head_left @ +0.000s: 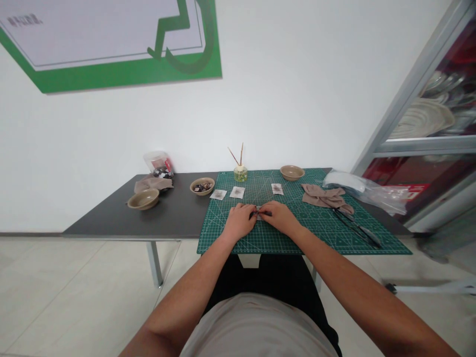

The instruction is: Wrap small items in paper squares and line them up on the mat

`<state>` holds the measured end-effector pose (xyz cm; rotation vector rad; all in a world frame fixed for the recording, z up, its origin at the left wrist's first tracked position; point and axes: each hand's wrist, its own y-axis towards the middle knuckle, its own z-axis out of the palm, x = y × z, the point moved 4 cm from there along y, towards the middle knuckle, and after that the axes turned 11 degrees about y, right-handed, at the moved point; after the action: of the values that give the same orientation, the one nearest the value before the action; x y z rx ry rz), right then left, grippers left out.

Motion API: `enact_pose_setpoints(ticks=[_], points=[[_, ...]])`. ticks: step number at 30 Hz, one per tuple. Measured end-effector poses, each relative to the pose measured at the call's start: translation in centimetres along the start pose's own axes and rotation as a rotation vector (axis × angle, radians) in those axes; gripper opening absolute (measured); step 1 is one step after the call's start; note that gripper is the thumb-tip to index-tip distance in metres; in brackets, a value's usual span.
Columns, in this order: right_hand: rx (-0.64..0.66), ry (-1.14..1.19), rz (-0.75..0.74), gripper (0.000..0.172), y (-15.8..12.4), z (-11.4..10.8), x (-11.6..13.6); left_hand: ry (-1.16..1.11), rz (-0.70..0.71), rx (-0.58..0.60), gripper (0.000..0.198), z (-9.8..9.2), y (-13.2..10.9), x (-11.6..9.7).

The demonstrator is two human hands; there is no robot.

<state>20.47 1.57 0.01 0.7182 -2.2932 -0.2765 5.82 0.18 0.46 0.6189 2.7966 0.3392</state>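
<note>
Both my hands rest on the green cutting mat [320,233] near its middle. My left hand [240,220] and my right hand [278,216] meet fingertip to fingertip, pinched on a small pale packet [259,212] that is mostly hidden between them, with a dark bit showing at the pinch. Three similar small white sachets lie beyond on the table: one [218,194], a second [237,192] and a third [277,189].
A reed diffuser jar [240,172], tan bowls [292,172] [143,199], a bowl of dark pieces [203,186], a plastic jar [158,163], beige cloth [324,196], black scissors [359,228] and a plastic bag [366,191] stand on the dark table [163,218]. A glass cabinet is at right.
</note>
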Motion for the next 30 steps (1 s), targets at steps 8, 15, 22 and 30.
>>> enact_pose_setpoints(ticks=[8,15,22,30], points=[[-0.012,-0.050,-0.008,0.010,-0.20,-0.06,0.30,0.015,0.005,-0.004,0.015,0.10,0.00,0.06],[-0.026,-0.056,0.028,0.011,-0.26,-0.21,0.30,0.006,-0.018,0.006,0.023,0.10,-0.03,0.20],[-0.012,-0.014,0.013,0.012,-0.22,-0.19,0.22,0.012,-0.013,0.002,0.026,0.21,0.02,0.25],[-0.015,0.020,-0.018,0.028,-0.69,-0.11,0.59,-0.020,0.035,-0.012,0.029,0.21,0.06,0.29]])
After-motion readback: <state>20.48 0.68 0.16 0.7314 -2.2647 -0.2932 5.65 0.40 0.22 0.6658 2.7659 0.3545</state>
